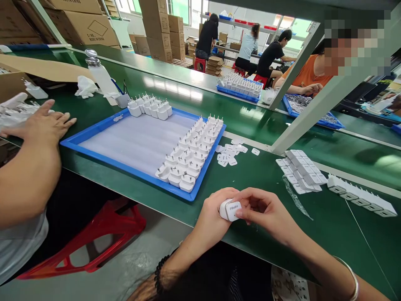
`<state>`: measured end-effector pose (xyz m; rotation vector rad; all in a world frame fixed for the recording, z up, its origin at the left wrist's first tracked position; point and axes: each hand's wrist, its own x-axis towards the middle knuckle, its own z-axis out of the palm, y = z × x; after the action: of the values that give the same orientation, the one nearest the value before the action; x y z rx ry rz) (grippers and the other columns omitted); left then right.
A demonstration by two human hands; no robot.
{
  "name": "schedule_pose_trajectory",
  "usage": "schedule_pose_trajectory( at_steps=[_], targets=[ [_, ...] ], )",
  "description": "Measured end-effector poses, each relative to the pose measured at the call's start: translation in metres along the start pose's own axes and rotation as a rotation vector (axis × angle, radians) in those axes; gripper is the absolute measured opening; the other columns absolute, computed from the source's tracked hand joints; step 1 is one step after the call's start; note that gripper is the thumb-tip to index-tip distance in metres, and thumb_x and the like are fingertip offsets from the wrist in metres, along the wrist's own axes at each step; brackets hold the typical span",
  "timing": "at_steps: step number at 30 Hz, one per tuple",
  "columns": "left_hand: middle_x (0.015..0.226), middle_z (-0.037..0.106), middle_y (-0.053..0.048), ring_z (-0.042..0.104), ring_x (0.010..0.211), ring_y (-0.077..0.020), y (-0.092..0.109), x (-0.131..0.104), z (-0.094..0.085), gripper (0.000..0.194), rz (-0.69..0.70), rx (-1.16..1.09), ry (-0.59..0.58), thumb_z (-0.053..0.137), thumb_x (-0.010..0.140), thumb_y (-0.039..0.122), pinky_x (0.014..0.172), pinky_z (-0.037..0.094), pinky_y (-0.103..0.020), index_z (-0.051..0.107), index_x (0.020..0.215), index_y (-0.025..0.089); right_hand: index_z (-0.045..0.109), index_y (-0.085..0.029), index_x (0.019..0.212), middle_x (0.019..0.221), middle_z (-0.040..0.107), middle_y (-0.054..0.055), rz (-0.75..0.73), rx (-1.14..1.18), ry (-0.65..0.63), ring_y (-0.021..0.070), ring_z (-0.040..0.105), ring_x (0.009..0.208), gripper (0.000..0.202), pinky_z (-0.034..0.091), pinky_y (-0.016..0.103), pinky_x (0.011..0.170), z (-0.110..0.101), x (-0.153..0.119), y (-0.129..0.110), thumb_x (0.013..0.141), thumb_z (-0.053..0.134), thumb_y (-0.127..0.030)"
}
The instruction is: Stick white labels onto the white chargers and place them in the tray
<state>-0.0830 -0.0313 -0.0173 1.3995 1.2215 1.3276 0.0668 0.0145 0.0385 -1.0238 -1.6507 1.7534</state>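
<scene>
My left hand [211,215] is wrapped around a small white plug adapter [223,210] near the bench's front edge. Between its thumb and fingers, my right hand [269,209] pinches a white printed cover plate [234,207] against the adapter's face; a thin gap shows along one side. Whether the plate is seated cannot be told. Ahead of my hands lies a loose pile of similar white plates [230,152]. To its left, a blue tray [100,147] carries rows of white plug adapters [191,152], pins up.
Stacked white blocks [302,171], a clear plastic strip [296,198] and a row of adapters [360,194] lie to the right. A co-worker's hand [44,121] rests at the left, near a white bottle [102,77]. A slanted metal post [313,104] rises behind.
</scene>
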Motion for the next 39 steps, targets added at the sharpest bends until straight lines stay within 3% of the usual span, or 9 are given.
schedule_pose_trajectory(
  at_steps=[10,24,28,30,33,36,39],
  targets=[
    [0.111,0.07,-0.004,0.065,0.099,-0.0199,-0.003,0.0,0.0,0.015,-0.005,0.03,-0.005,0.068,0.083,0.02,0.087,0.048,-0.028,0.069,0.098,0.021,0.061,-0.022,0.091,0.062,0.055,-0.008,0.021,0.031,0.038,0.0098,0.05,0.055,0.031,0.044,0.021,0.05,0.002,-0.002,0.003,0.07,0.084,-0.026],
    [0.108,0.072,-0.004,0.064,0.104,-0.0206,-0.006,-0.002,0.001,0.013,0.085,0.133,0.0,0.067,0.085,0.02,0.094,0.045,-0.032,0.07,0.098,0.021,0.05,-0.02,0.071,0.063,0.054,-0.007,0.076,0.059,0.073,0.0089,0.047,0.054,0.034,0.042,0.019,0.045,0.007,-0.001,0.0,0.066,0.083,-0.025],
    [0.104,0.073,-0.005,0.064,0.106,-0.0221,-0.003,-0.001,0.0,0.012,0.074,0.123,-0.001,0.065,0.085,0.02,0.095,0.046,-0.033,0.071,0.095,0.021,0.048,-0.022,0.075,0.052,0.047,-0.01,0.114,-0.084,0.048,0.0095,0.042,0.046,0.026,0.036,0.022,0.043,0.006,-0.002,0.003,0.075,0.074,-0.026],
    [0.107,0.073,-0.006,0.065,0.105,-0.0231,-0.001,0.0,-0.001,0.014,0.042,0.075,-0.001,0.068,0.084,0.022,0.094,0.048,-0.034,0.072,0.097,0.02,0.051,-0.023,0.079,0.051,0.041,-0.011,0.072,-0.259,0.108,0.0112,0.041,0.048,0.024,0.036,0.024,0.048,0.004,-0.002,0.004,0.075,0.075,-0.026],
    [0.112,0.072,-0.009,0.066,0.103,-0.0252,0.0,0.001,-0.003,0.023,-0.003,-0.042,-0.012,0.076,0.076,0.024,0.092,0.051,-0.035,0.074,0.098,0.019,0.061,-0.024,0.091,0.077,0.056,-0.003,-0.113,-0.456,0.216,0.0179,0.055,0.076,0.031,0.046,0.031,0.071,0.0,-0.001,0.005,0.068,0.081,-0.024],
    [0.104,0.074,-0.009,0.067,0.094,-0.0241,0.002,0.002,-0.004,0.024,-0.044,-0.143,-0.086,0.075,0.072,0.018,0.082,0.054,-0.033,0.074,0.096,0.016,0.065,-0.027,0.11,0.12,0.059,0.004,-0.188,-0.321,0.06,0.0255,0.056,0.11,0.044,0.046,0.037,0.092,-0.001,0.002,0.008,0.07,0.082,-0.028],
    [0.083,0.072,-0.005,0.064,0.073,-0.0177,0.001,0.002,-0.003,0.017,-0.102,-0.156,-0.157,0.064,0.072,0.008,0.065,0.052,-0.027,0.074,0.084,0.014,0.068,-0.028,0.112,0.121,0.063,0.004,-0.159,-0.172,-0.08,0.0268,0.058,0.112,0.046,0.047,0.038,0.093,0.005,0.005,0.014,0.069,0.083,-0.029]
  ],
)
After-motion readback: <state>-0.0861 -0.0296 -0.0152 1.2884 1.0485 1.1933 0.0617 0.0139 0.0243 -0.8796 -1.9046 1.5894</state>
